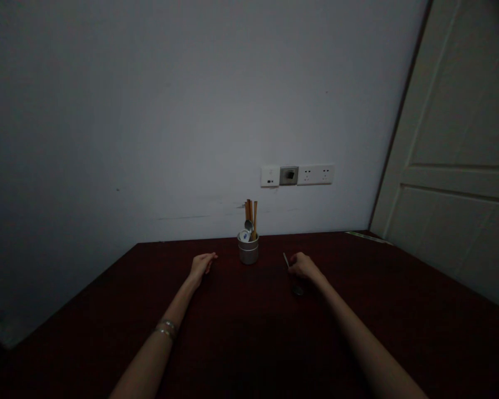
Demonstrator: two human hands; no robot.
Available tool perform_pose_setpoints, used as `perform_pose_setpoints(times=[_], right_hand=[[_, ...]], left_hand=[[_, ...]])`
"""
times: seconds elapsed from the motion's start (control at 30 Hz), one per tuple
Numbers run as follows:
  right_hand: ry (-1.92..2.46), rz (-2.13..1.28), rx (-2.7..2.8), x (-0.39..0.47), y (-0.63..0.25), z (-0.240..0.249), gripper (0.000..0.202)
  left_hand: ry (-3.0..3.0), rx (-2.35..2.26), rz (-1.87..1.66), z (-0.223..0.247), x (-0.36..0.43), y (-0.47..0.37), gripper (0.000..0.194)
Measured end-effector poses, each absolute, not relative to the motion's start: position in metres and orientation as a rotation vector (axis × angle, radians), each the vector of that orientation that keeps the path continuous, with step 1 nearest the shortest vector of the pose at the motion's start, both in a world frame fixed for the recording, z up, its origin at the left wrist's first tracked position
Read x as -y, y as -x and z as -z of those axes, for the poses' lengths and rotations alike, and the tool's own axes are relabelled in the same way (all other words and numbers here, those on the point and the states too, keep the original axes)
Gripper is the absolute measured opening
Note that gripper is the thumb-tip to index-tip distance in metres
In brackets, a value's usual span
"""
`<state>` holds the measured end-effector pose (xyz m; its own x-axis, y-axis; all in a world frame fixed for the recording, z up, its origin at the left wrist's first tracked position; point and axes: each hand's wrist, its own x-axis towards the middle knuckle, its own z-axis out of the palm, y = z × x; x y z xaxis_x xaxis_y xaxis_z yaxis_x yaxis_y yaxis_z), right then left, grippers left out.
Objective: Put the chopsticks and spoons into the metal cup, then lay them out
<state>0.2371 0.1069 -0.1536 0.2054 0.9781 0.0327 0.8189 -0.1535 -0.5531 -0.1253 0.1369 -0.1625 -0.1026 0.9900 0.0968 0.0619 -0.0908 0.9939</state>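
A metal cup stands on the dark red table near the wall, with several wooden chopsticks, a metal spoon and a white spoon upright in it. My left hand rests on the table left of the cup, its fingers loosely curled together with nothing in them. To the right of the cup, my right hand grips a thin metal spoon; its handle sticks out beyond the fingers and its dark bowl shows below the hand.
The dark red table reaches back to a pale wall. Sockets and a switch are set in the wall above the cup. A panelled door stands at the right. A thin pale strip lies along the table's back right edge.
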Motion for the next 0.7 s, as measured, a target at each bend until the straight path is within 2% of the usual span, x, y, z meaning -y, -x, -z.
perform_pose_setpoints(times=[0.2,0.7], right_hand=[[2.035,-0.662,1.632,-0.104,-0.233,0.147,0.023],[1.968,-0.632,1.641,-0.098,-0.229,0.128,0.009]], left_hand=[[-1.254,-1.297,-1.313,0.161,-0.136,0.124,0.037],[-1.226,-1.283,-1.319,0.161,-0.137,0.125,0.039]])
